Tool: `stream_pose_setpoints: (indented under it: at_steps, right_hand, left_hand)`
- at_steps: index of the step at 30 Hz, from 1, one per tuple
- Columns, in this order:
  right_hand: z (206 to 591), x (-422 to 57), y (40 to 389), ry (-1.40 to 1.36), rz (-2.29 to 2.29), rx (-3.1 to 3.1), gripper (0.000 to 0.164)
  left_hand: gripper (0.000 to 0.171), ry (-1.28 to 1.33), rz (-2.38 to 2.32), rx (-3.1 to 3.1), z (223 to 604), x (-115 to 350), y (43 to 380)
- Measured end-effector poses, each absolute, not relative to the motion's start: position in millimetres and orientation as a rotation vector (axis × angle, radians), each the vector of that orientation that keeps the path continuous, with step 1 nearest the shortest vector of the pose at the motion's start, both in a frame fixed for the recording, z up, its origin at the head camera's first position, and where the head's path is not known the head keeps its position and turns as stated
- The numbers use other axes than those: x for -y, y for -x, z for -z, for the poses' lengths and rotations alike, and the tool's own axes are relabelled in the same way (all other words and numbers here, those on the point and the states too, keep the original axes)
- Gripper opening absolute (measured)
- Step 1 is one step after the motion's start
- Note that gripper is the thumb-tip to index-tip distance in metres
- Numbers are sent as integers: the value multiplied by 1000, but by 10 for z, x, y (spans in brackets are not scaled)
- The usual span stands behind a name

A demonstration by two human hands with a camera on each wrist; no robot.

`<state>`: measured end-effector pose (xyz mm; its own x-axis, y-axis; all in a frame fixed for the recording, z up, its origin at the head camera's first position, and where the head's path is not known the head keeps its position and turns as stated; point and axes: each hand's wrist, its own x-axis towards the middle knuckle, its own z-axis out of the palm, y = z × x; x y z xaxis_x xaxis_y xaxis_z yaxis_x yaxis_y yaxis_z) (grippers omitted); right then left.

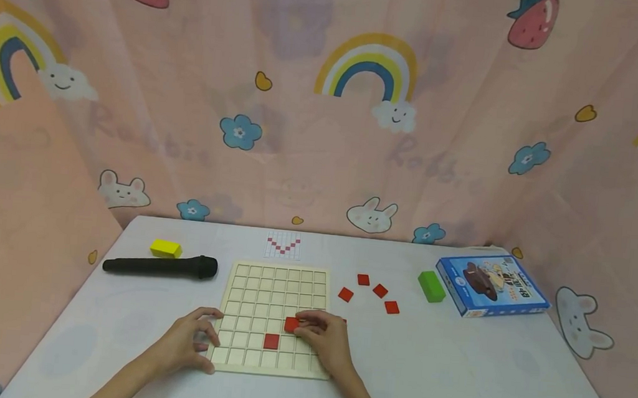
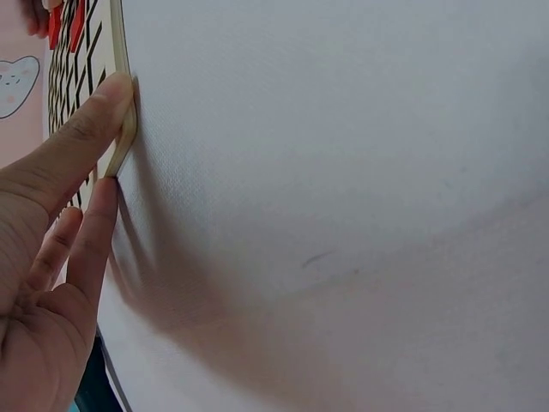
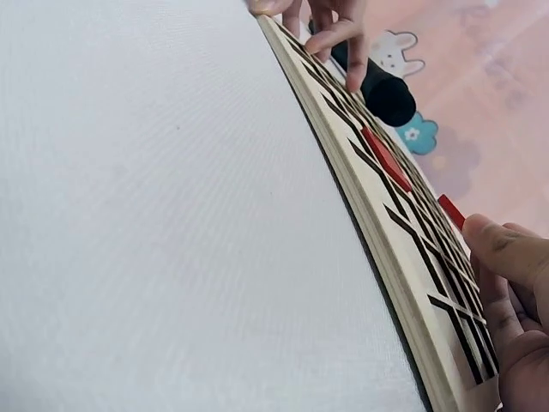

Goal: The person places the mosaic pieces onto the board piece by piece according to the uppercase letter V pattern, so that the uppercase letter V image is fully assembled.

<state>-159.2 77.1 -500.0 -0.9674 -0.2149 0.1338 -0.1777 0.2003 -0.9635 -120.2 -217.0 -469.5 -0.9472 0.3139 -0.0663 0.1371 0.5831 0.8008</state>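
A cream grid board [image 1: 268, 370] lies flat on the table. Its near left corner is held by my left hand [image 1: 180, 344], the thumb [image 2: 110, 94] at the corner and fingers along the left side. Between thumb and fingertips, my right hand [image 1: 327, 343] pinches a red square tile [image 1: 291, 325] over the middle of the board; in the right wrist view this tile [image 3: 451, 211] looks tilted. Another red square tile [image 1: 271, 341] sits in a grid cell nearer me. Several loose red tiles [image 1: 364, 280] lie right of the board, one mostly hidden behind my right hand.
Behind the board lies a small pattern sheet [image 1: 284, 245] with red squares in a V. To the left are a black microphone [image 1: 159, 265] and a yellow block [image 1: 165, 249]. A green block [image 1: 431, 286] and a blue box [image 1: 492, 285] stand at the right.
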Motion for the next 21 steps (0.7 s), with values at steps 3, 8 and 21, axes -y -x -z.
stream_pose_setpoints:
  at_steps: [3, 8, 21]
  right_hand:
    - [5040, -730, 1606, 417, 1941, -2400, 25]
    - [5051, -663, 1607, 422, 1945, -2395, 25]
    - [5002, -536, 1617, 509, 1910, -2401, 26]
  left_hand:
    - [37, -385, -1300, -2613, 4705, 2171, 1204]
    - [37, -405, -1314, -2610, 4715, 2168, 1207]
    - [37, -426, -1298, -2621, 4731, 2180, 1221]
